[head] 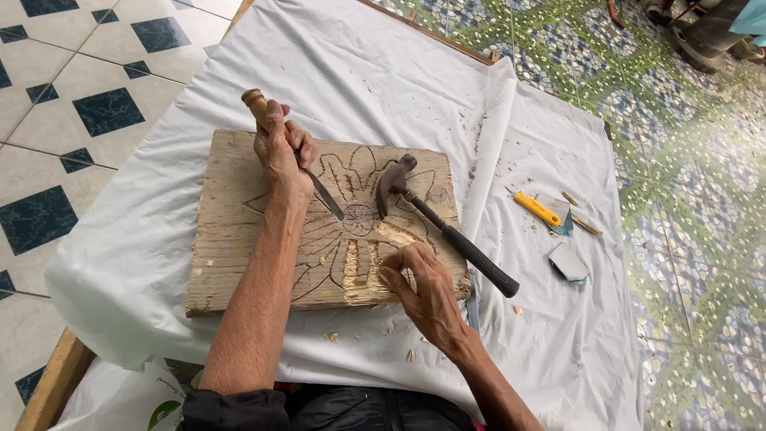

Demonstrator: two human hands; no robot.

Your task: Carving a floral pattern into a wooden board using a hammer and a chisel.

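A weathered wooden board [231,239] with a drawn flower pattern, partly carved, lies on a white sheet [383,80]. My left hand [281,152] grips a wooden-handled chisel [323,193], its blade tip resting near the flower's centre. My right hand [421,289] touches the carved, pale area at the board's near right edge, fingers bent, holding nothing that I can see. A claw hammer [447,227] with a black grip lies on the board's right side, its handle reaching off the edge.
A yellow utility knife [536,208], thin wooden sticks [586,225] and a grey flat piece [568,261] lie on the sheet to the right. Wood chips scatter around. Tiled floor [72,104] lies left, patterned floor [702,199] right.
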